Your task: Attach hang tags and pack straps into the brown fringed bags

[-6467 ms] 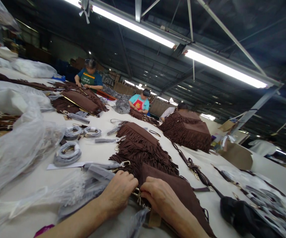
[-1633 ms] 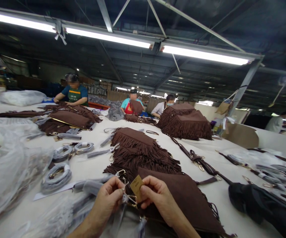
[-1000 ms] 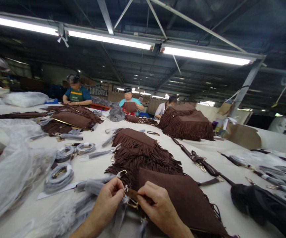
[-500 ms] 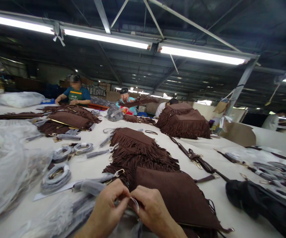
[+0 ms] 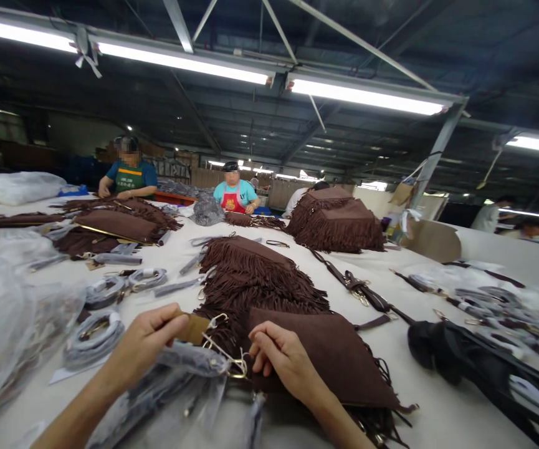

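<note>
My left hand (image 5: 157, 333) pinches a tan tag (image 5: 193, 328), whose white string (image 5: 217, 349) runs to a gold ring (image 5: 240, 368). Just right of that ring is my right hand (image 5: 273, 355), its fingers curled; whether they hold the string is too small to tell. Beneath and beside the right hand lies a flat dark brown bag (image 5: 325, 355) with fringe at its edge. A plastic-wrapped strap (image 5: 194, 358) passes below the tag. Beyond the hands, fringed brown bags (image 5: 260, 274) overlap on the white table (image 5: 419, 374).
Wrapped strap coils (image 5: 92, 340) and clear plastic (image 5: 2, 324) lie left. Dark straps (image 5: 362, 290), a black bundle (image 5: 465, 368) and more wrapped straps (image 5: 493, 312) lie right. A tall fringed pile (image 5: 334, 221) stands behind. Two people in aprons (image 5: 129, 178) (image 5: 232, 196) work across the table.
My hands have moved apart from their pinch together. The left moved up and left, and the tan tag now shows in it. The far person in the red apron lowered a brown fringed piece.
</note>
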### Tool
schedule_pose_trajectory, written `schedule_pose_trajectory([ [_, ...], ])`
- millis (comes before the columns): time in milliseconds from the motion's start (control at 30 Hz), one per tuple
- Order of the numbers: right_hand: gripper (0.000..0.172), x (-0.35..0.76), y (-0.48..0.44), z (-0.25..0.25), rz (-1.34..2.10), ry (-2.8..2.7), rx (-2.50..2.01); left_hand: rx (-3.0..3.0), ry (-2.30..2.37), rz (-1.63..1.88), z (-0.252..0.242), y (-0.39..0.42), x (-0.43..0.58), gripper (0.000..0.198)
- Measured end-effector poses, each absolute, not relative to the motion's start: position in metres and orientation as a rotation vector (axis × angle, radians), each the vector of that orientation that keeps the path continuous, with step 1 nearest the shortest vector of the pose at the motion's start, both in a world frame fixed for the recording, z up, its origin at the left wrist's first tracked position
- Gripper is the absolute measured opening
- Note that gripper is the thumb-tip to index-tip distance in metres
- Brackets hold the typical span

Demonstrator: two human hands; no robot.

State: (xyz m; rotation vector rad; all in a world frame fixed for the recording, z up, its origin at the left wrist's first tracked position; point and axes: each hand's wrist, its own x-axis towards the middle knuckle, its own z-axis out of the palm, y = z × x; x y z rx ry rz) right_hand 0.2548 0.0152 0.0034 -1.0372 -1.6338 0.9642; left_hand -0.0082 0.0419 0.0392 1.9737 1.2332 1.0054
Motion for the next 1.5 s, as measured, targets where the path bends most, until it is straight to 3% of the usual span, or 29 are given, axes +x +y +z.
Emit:
schedule_pose_trajectory([
  [133, 0.029, 0.256, 0.015, 0.009, 0.997, -1.631, -1.044, 1.949, 1.284, 1.002, 0.038, 0.047, -0.014, 0.041],
  [267, 0.012, 0.267, -0.005, 0.028, 0.706, -1.937, -1.121, 2.08, 1.295, 0.943, 0.03, 0.046, -0.004, 0.042],
  [300, 0.016, 0.273, -0.012, 0.031, 0.573, -2.051, -1.167, 2.112, 1.296, 0.927, 0.028, 0.046, -0.002, 0.041],
  [400, 0.066, 0.295, -0.031, 0.026, 0.244, -2.32, -1.421, 2.215, 1.26, 0.855, 0.02, 0.044, 0.002, 0.034],
  [467, 0.081, 0.311, -0.039, 0.013, 0.09, -2.38, -1.605, 2.3, 1.213, 0.823, 0.016, 0.04, 0.009, 0.029],
  [733, 0.06, 0.332, -0.036, -0.034, -0.443, -2.313, -1.529, 2.561, 1.053, 0.602, 0.008, 0.014, 0.045, 0.021],
  [933, 0.037, 0.331, -0.029, -0.015, -0.396, -2.232, -1.465, 2.566, 1.058, 0.736, -0.001, 0.016, 0.048, 0.026],
  [1000, 0.032, 0.326, -0.032, -0.004, -0.35, -2.187, -1.481, 2.6, 1.034, 0.85, -0.006, 0.017, 0.049, 0.035],
  [1133, 0.028, 0.306, -0.042, 0.002, -0.27, -2.196, -1.389, 2.743, 0.899, 0.971, -0.021, 0.018, 0.061, 0.078],
  [1200, 0.029, 0.298, -0.045, -0.004, -0.271, -2.235, -1.277, 2.82, 0.789, 0.937, -0.03, 0.017, 0.068, 0.082],
  [1300, 0.038, 0.302, -0.047, -0.015, -0.27, -2.348, -1.203, 2.873, 0.697, 0.956, -0.039, 0.016, 0.076, 0.067],
  [1433, 0.075, 0.341, -0.049, -0.022, -0.409, -2.413, -1.331, 2.819, 0.626, 1.088, -0.037, 0.014, 0.082, 0.037],
  [1500, 0.073, 0.364, -0.055, -0.023, -0.468, -2.367, -1.312, 2.792, 0.606, 1.089, -0.032, 0.011, 0.089, 0.029],
])
